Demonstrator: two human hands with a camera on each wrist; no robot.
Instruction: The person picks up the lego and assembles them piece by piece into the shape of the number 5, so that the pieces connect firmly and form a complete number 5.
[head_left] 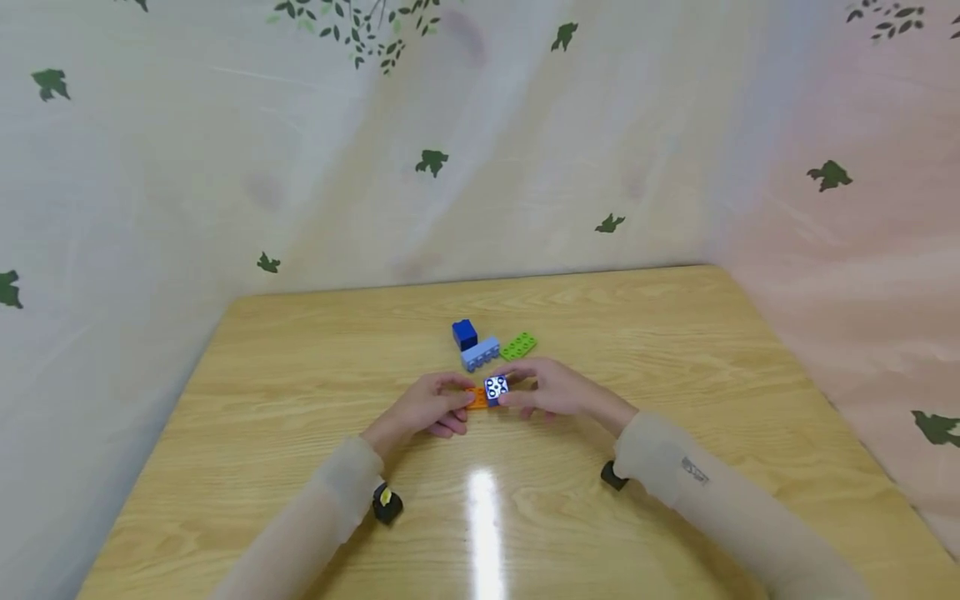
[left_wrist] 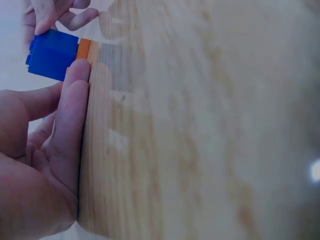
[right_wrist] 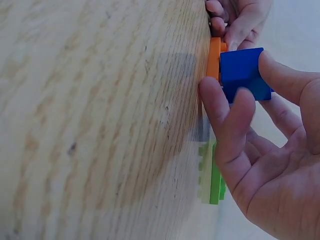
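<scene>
Near the middle of the table, my left hand (head_left: 429, 406) pinches the left end of a flat orange toy building brick (head_left: 477, 398), which lies on the tabletop. On the right end of that orange piece sits a blue building brick (head_left: 496, 389), studs up. Thumb and fingers of my right hand (head_left: 553, 387) hold this blue brick from the right. In the right wrist view the blue brick (right_wrist: 244, 75) is slightly tilted against the orange piece (right_wrist: 214, 57); whether it is fully pressed on, I cannot tell. My left fingers hide part of the orange piece.
Just beyond my hands lie a dark blue brick (head_left: 465, 334), a light blue brick (head_left: 481, 353) on its side and a flat green brick (head_left: 518, 346). The wooden table (head_left: 315, 350) meets a leaf-patterned cloth (head_left: 337, 208) at its back edge.
</scene>
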